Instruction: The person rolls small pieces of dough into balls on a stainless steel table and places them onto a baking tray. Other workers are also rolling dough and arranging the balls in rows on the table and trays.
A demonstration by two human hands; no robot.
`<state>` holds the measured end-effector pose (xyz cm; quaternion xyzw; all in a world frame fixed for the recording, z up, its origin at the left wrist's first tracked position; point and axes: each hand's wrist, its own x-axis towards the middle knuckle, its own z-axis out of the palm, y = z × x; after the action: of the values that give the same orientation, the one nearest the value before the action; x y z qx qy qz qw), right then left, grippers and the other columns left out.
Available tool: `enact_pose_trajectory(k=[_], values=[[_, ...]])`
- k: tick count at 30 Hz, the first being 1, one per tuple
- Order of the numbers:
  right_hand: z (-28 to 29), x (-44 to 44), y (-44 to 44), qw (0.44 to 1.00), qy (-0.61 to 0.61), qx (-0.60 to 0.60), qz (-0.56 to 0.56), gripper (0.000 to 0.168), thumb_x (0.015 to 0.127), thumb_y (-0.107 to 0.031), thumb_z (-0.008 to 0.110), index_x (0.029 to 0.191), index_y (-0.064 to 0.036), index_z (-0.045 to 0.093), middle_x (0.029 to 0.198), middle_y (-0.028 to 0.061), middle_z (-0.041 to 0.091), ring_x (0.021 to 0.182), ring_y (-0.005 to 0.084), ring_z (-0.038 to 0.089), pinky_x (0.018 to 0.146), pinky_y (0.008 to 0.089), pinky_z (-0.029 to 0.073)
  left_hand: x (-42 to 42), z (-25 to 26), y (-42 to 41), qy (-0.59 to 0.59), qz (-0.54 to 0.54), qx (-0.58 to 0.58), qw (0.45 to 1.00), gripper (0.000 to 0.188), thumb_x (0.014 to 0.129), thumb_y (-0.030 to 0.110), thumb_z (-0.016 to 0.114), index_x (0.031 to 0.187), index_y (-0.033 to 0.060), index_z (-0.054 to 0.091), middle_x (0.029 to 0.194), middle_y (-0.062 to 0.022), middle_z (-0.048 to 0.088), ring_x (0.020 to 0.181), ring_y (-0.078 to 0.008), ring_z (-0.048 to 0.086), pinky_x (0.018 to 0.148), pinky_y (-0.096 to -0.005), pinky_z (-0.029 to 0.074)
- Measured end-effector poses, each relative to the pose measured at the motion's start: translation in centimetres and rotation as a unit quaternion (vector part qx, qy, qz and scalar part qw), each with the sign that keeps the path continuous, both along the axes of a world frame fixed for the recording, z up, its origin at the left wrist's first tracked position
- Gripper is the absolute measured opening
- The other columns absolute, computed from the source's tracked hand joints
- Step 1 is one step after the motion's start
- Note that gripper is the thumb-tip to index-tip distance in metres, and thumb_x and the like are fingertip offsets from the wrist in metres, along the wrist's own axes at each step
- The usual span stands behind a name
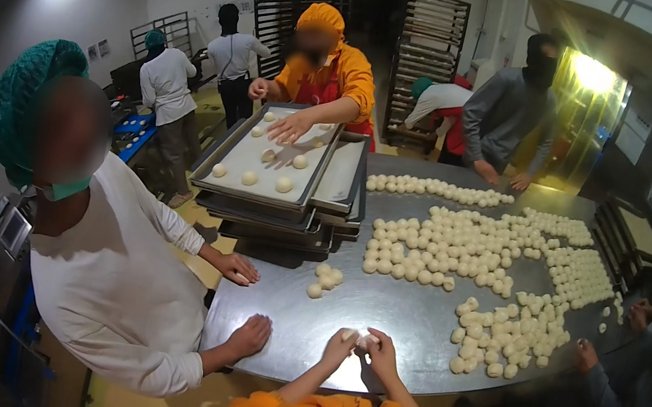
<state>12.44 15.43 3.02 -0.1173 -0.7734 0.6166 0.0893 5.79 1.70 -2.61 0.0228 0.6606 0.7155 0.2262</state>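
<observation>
My left hand (339,347) and my right hand (381,352) are close together above the near edge of the steel table (283,317). Pale dough shows at the fingers of each hand, one piece in each. Ahead and to the left lies a small cluster of dough balls (328,276). A loose heap of dough balls (501,340) is to the right of my hands. Farther back, many more dough balls (440,246) stand in packed rows and groups.
A co-worker (119,274) at the left rests both hands on the table. Stacked trays (273,221) stand at its back left, where another co-worker (332,78) reaches over dough balls on the top tray. More people's hands are at the right and far edges. Dark trays (624,235) stand at the right.
</observation>
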Motion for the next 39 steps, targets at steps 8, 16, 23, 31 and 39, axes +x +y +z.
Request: enact_pose_trajectory(k=[8, 16, 23, 31, 39], values=[[1.5, 5.0, 9.1, 0.898, -0.074, 0.430, -0.060, 0.054, 0.077, -0.036, 0.073, 0.124, -0.013, 0.060, 0.112, 0.0187, 0.057, 0.107, 0.0384, 0.052, 0.094, 0.0498, 0.040, 0.2, 3.7, -7.1, 0.427, 0.001, -0.382, 0.820, 0.039, 0.077, 0.034, 0.075, 0.104, 0.0073, 0.067, 0.114, -0.0150, 0.061, 0.110, -0.0339, 0.055, 0.101, -0.0541, 0.036], [-3.4, 6.1, 3.0, 0.943, 0.116, 0.276, 0.142, 0.021, 0.077, -0.026, 0.070, 0.090, -0.010, 0.073, 0.092, 0.0119, 0.069, 0.094, 0.0311, 0.064, 0.082, 0.0420, 0.050, 1.1, -1.7, -5.4, 0.393, -0.293, -0.196, 0.849, 0.024, 0.085, 0.025, 0.069, 0.101, 0.0081, 0.071, 0.114, -0.0123, 0.068, 0.110, -0.0309, 0.062, 0.099, -0.0476, 0.044], [-1.3, 1.3, 8.5, 0.893, 0.047, 0.441, -0.074, 0.041, 0.069, -0.024, 0.073, 0.105, -0.006, 0.066, 0.103, 0.0162, 0.061, 0.103, 0.0350, 0.053, 0.088, 0.0480, 0.040, -2.5, 4.7, -3.5, 0.482, -0.077, -0.334, 0.806, 0.016, 0.080, 0.024, 0.072, 0.088, 0.0106, 0.071, 0.103, -0.0060, 0.070, 0.103, -0.0285, 0.062, 0.091, -0.0412, 0.047], [-6.7, 7.9, 9.6, 0.975, 0.098, 0.178, 0.095, 0.047, 0.079, -0.024, 0.071, 0.120, -0.003, 0.059, 0.098, 0.0165, 0.066, 0.089, 0.0348, 0.063, 0.082, 0.0482, 0.047, 0.9, 2.7, -7.4, 0.459, -0.264, -0.197, 0.826, 0.017, 0.084, 0.024, 0.071, 0.092, 0.0091, 0.072, 0.102, -0.0074, 0.071, 0.107, -0.0278, 0.063, 0.092, -0.0405, 0.049], [-0.4, -1.1, 3.6, 0.946, 0.056, 0.320, -0.017, 0.054, 0.077, -0.025, 0.067, 0.127, -0.006, 0.055, 0.088, 0.0099, 0.068, 0.083, 0.0333, 0.065, 0.076, 0.0443, 0.050, -0.1, 2.0, 1.5, 0.400, -0.132, -0.171, 0.891, 0.024, 0.082, 0.027, 0.069, 0.095, 0.0075, 0.070, 0.099, -0.0132, 0.069, 0.096, -0.0343, 0.063, 0.089, -0.0430, 0.049]])
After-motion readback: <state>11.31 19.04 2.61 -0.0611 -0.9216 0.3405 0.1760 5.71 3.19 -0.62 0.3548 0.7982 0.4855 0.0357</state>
